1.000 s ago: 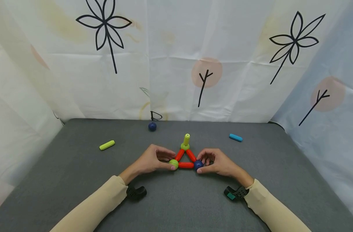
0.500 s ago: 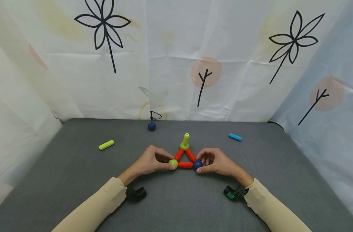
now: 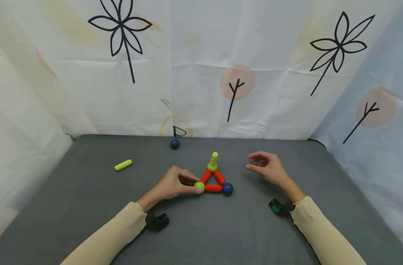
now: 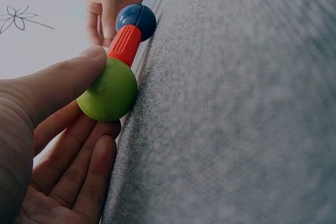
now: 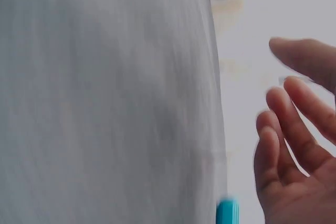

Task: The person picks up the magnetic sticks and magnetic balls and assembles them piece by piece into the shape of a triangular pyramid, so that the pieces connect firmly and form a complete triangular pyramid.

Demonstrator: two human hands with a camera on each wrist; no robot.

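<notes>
My right hand [image 3: 267, 169], empty, has left the triangle [image 3: 213, 188] toward two o'clock; only my left hand [image 3: 175, 182] steadies it, pinching a green ball [image 4: 110, 92].

In the head view, you wear a long, plain cream-yellow left sleeve [image 3: 110, 235] between seven and eight o'clock; its matching right sleeve [image 3: 327, 233] lies between four and five; beyond the cuffs sit a black, dotted, hooked left wristband [image 3: 156, 221] and its right twin [image 3: 283, 207], bearing a teal patch [image 3: 276, 209] toward eight o'clock.
</notes>
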